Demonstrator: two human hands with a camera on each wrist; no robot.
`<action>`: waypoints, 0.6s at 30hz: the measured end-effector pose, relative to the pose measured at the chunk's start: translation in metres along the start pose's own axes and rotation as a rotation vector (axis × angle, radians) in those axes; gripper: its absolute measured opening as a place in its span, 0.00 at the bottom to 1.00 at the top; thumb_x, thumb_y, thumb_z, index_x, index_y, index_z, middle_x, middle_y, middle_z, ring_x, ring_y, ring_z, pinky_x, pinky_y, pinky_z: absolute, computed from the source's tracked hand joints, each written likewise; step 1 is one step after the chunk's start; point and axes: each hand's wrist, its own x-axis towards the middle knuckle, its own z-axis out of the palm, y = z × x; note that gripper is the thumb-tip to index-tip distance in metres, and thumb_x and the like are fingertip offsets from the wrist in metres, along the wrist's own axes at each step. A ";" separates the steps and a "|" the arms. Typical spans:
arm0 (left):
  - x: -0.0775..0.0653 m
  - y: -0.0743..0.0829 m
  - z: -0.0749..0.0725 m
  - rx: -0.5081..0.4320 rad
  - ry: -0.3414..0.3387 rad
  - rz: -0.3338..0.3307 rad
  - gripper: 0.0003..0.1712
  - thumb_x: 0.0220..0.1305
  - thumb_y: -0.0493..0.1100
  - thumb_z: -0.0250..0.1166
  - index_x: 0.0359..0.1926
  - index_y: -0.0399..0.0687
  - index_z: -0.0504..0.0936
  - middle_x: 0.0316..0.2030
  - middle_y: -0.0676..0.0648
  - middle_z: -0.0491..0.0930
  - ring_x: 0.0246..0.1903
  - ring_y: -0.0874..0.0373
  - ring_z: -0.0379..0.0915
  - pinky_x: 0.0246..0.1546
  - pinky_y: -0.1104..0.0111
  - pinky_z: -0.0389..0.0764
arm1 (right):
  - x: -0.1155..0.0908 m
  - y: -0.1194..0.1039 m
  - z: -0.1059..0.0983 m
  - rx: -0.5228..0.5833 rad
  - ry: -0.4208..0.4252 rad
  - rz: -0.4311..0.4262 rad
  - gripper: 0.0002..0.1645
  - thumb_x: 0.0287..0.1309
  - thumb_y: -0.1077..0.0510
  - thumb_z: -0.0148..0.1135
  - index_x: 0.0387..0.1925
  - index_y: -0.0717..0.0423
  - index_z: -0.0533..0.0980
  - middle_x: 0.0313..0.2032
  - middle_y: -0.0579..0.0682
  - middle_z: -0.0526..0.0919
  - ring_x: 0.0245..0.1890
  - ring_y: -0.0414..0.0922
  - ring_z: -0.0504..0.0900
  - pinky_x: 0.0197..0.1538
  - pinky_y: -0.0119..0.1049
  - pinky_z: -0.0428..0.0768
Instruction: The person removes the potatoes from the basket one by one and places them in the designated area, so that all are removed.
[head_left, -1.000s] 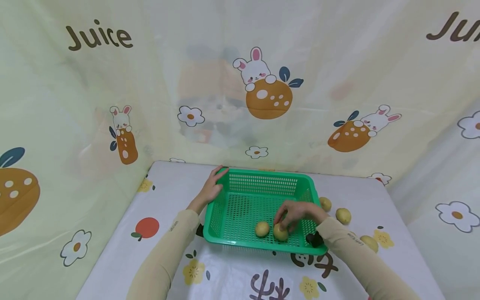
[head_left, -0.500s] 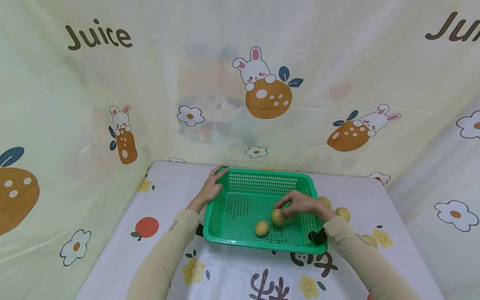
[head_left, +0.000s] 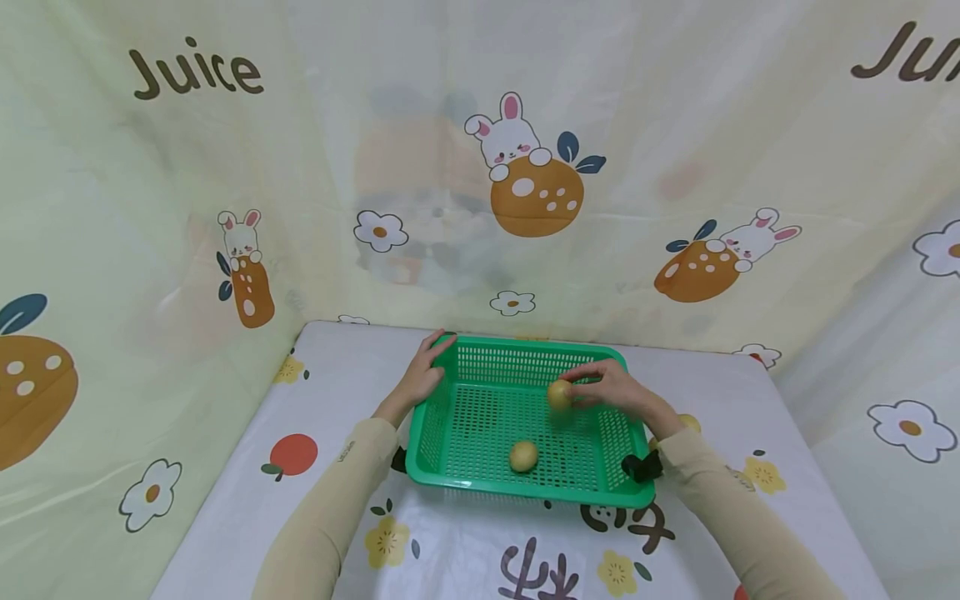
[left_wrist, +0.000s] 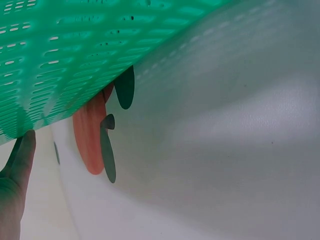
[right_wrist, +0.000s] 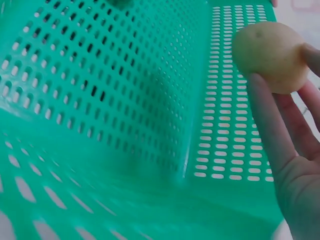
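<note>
My right hand [head_left: 609,390] pinches a round yellow fruit [head_left: 559,395] between thumb and fingers, over the back right part of a green plastic basket [head_left: 517,484]. Up close in the right wrist view, that same fruit [right_wrist: 272,55] shows a small dimple on top; its exact kind is unclear. A second round yellow fruit [head_left: 523,457] lies on the basket floor towards the front. At the basket's back left corner, my left hand [head_left: 422,377] rests with extended fingers against the rim. The left wrist view shows a straight finger [left_wrist: 26,157] touching the perforated wall.
Right of the basket, more yellow fruit [head_left: 688,427] lies on the white patterned tablecloth [head_left: 360,367], partly hidden by my right arm. A printed curtain [head_left: 442,292] hangs just behind the basket and along both sides.
My right hand has lifted the yellow fruit off the basket floor and carried it towards the back. The left hand, basket and other fruit in it stay where they were.
</note>
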 end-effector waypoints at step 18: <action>0.001 -0.003 0.002 0.031 0.014 0.007 0.41 0.55 0.28 0.48 0.73 0.40 0.62 0.75 0.39 0.49 0.74 0.41 0.43 0.68 0.43 0.53 | -0.003 -0.008 -0.025 0.000 0.141 -0.027 0.28 0.62 0.61 0.65 0.60 0.74 0.72 0.64 0.70 0.67 0.44 0.46 0.85 0.48 0.46 0.83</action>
